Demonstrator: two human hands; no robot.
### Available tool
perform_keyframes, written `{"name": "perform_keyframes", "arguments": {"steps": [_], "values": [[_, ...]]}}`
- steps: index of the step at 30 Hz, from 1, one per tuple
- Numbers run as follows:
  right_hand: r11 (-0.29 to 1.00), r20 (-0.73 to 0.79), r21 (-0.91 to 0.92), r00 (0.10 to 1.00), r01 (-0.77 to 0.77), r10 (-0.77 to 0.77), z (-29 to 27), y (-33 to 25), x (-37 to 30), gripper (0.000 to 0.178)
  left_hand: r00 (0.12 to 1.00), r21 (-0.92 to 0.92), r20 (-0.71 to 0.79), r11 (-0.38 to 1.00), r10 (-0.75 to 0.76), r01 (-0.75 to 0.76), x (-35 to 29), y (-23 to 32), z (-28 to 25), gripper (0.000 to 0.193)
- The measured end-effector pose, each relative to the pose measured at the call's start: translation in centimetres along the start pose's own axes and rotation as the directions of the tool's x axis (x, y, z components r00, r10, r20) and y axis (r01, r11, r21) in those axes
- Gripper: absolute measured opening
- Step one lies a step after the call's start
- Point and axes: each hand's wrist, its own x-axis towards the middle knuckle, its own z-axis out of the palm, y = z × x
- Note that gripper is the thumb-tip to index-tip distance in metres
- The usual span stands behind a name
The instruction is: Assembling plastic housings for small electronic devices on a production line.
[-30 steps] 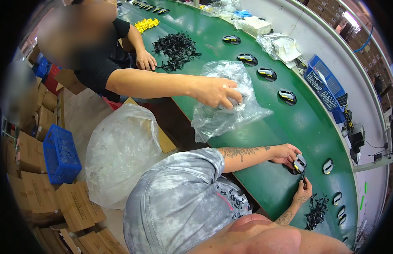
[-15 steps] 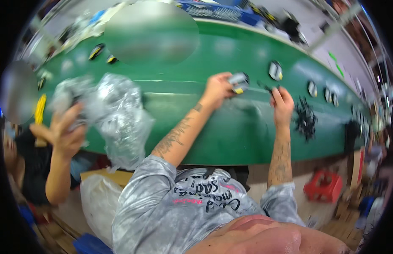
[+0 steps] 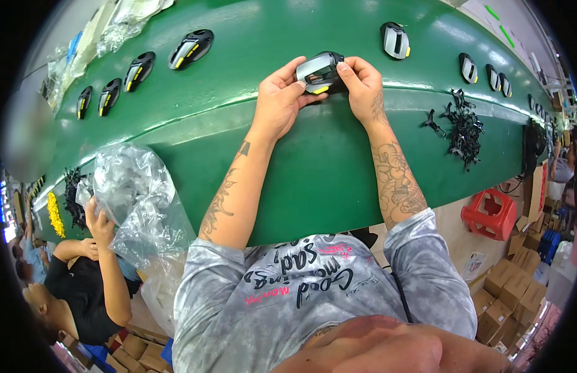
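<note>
A grey and black computer mouse shell (image 3: 313, 67) with yellow side pieces is held over the green table, tilted between my two hands. An opening shows in its top. My left hand (image 3: 278, 99) is closed round its left end, with the thumb on the near side. Pressed against its right end are the thumb and fingers of my right hand (image 3: 363, 90); whether a small black part is under them cannot be told. To the right lie a heap of small black plastic parts (image 3: 466, 132) and one loose black part (image 3: 434, 124).
Several mouse shells stand on the green table (image 3: 313, 180), including one at far left (image 3: 191, 48) and one at far right (image 3: 395, 41). Left are a clear plastic bag (image 3: 142, 193), yellow parts (image 3: 55, 214) and a co-worker's hand (image 3: 100, 224). A red stool (image 3: 489, 214) stands right.
My right hand has come left from near the black heap, where it held a small black part, and now meets the mouse shell. The co-worker's hand and plastic bag have shifted lower in view.
</note>
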Motion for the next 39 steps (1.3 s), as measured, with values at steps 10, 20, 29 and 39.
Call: {"name": "perform_keyframes", "arguments": {"steps": [10,20,29,39], "values": [[0.849,-0.122,-0.496,0.954,0.182,-0.275,1.1,-2.7,-1.3,0.027,0.986,-0.039,0.166,0.999,-0.03,0.037,0.1,-0.5,-0.5,0.047],[0.942,-0.004,-0.335,1.0,0.016,-0.019,-0.5,-0.2,-0.9,0.073,0.998,0.127,0.049,0.991,0.043,-0.049,0.1,-1.7,0.1,0.046],[0.935,-0.107,-0.328,0.978,0.138,-0.182,1.1,-0.9,-2.1,0.062,0.996,0.177,0.031,0.981,0.079,-0.083,-0.1,-1.8,-0.5,0.041],[0.915,0.074,0.403,0.997,-0.021,-0.01,-1.3,0.8,-0.1,0.049,0.992,0.344,0.104,0.934,0.065,-0.097,-0.4,-1.2,2.3,0.063]]}}
